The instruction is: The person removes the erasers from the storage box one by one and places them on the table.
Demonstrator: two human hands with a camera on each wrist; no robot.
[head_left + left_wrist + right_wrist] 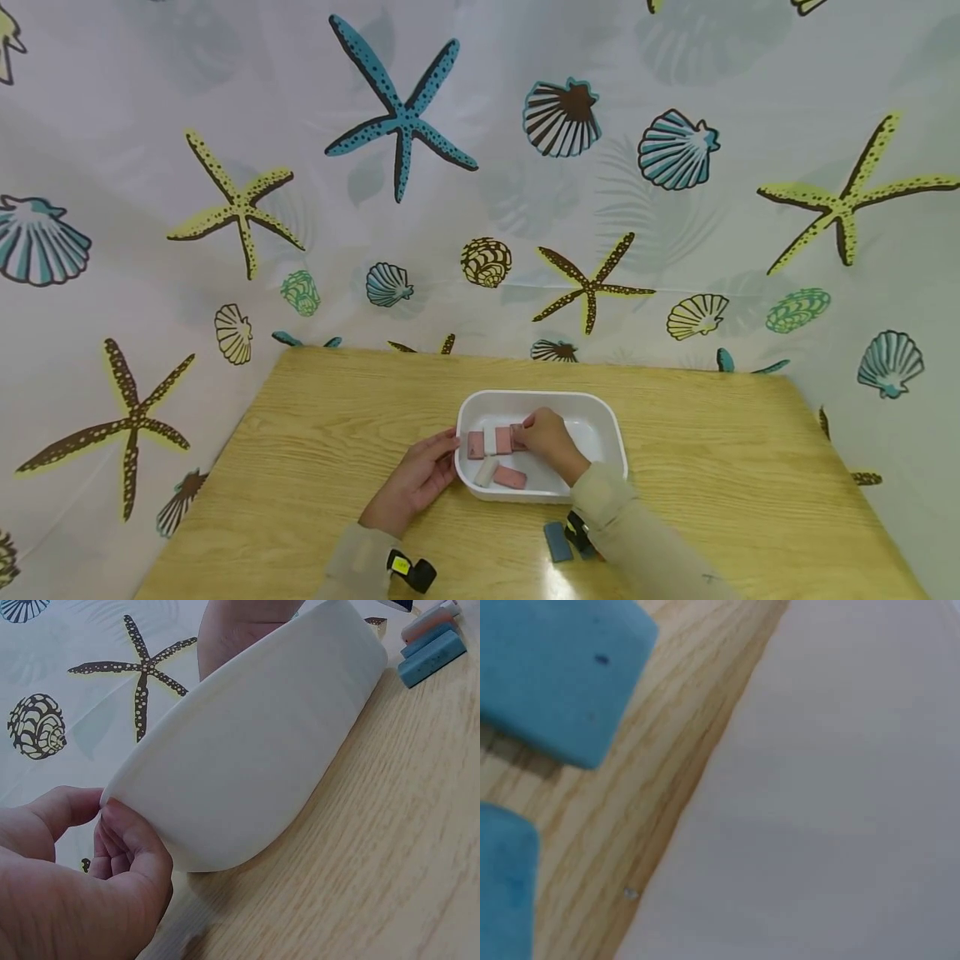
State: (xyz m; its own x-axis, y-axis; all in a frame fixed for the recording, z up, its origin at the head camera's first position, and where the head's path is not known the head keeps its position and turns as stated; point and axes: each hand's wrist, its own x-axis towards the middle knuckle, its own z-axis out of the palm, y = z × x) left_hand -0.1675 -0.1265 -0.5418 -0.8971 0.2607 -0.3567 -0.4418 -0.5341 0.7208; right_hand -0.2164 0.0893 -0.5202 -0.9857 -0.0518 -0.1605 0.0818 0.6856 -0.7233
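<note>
A white plastic tray [540, 497] with rounded corners stands on the table. My left hand [420, 479] pinches its left rim between thumb and fingers, plain in the left wrist view, where the tray's outer wall [240, 757] fills the middle. Reaching inside, my right hand [553, 437] holds a pink eraser [516, 442] by its upper part, at the right end of a row. Beside it in that row are another pink eraser [503, 440], a white eraser [490, 441] and a pink eraser [476, 445]. A whitish eraser [486, 472] and a pink eraser [510, 477] lie in front.
Blue erasers [557, 542] lie on the wooden table [360, 408] in front of the tray, partly behind my right sleeve. Pinkish and white pieces lie near them in the left wrist view. A cloth [480, 200] with starfish and shells hangs around the table.
</note>
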